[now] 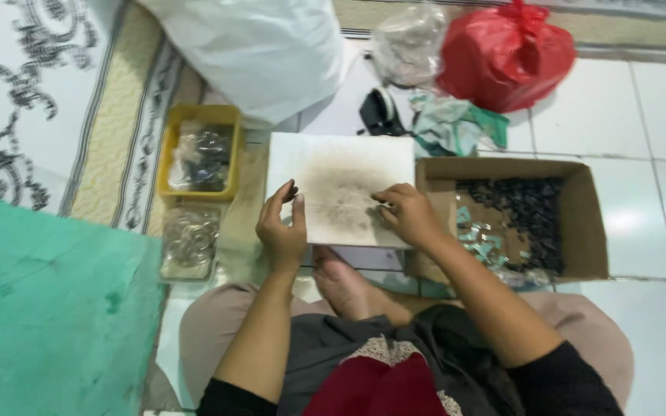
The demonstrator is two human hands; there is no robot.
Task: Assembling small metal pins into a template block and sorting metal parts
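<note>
Seemingly mid-batch, the work sits on a white board (339, 187), smudged grey in its middle, which lies on the floor before the seated person. The left hand (283, 227) rests at the board's left edge, its fingers pinching a small dark piece (293, 190). The right hand (408, 214) lies on the board near its right edge, fingertips pressed together on something pale and tiny; what it is cannot be told.

Judging by the stock, plenty is left: the cardboard box (589, 231), touching the board's right edge, has a heap of dark pieces (529, 212) along its far side and pale scraps nearer the person. At the board's left edge a yellow tray (165, 158) holds a clear bag of parts, and a clear bag of metal rings (189, 243) lies just nearer. How many are finished cannot be told.

White floor tiles (657, 115) run right; a patterned rug (40, 92) and a green mat (48, 308) cover the left. Beyond the board's far edge lie a white sack (256, 54), a red bag (506, 54), a clear bag (408, 42) and a crumpled cloth (456, 123).
</note>
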